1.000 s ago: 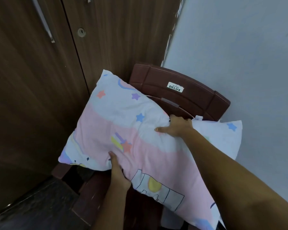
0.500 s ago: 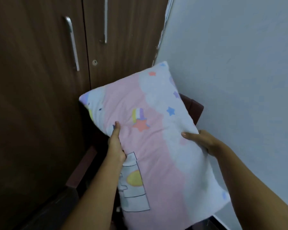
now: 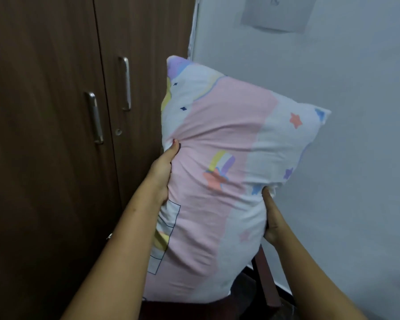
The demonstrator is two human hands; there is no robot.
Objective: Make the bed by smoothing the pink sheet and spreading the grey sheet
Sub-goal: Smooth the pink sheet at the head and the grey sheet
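To the right of the right hand and beyond it stands a pale wall [image 3: 356,181]; to the left of the left hand, a brown wardrobe [image 3: 44,158] fills the rest of the view. Neither the bed, the pink sheet nor the grey sheet appears anywhere here, so how much smoothing or spreading is done cannot be told. Between the two hands a pillow [image 3: 217,181] with pink and white bands and star prints is held up on end, its top corner leaning toward the wall. Below the hands, part of a dark red chair [image 3: 267,285] shows under the pillow's lower edge; whether the pillow touches it is unclear. The left hand [image 3: 164,172] grips the pillow's left edge, thumb dug into the cloth, fingers hidden behind. The right hand [image 3: 271,218] grips the right edge the same way, only the thumb side showing. A grey paper [image 3: 275,12] hangs on the wall above the hands, and two metal handles [image 3: 94,117] sit on the wardrobe doors left of the left hand. The person seems busy with the pillow, so work on both sheets probably lies elsewhere in the room.
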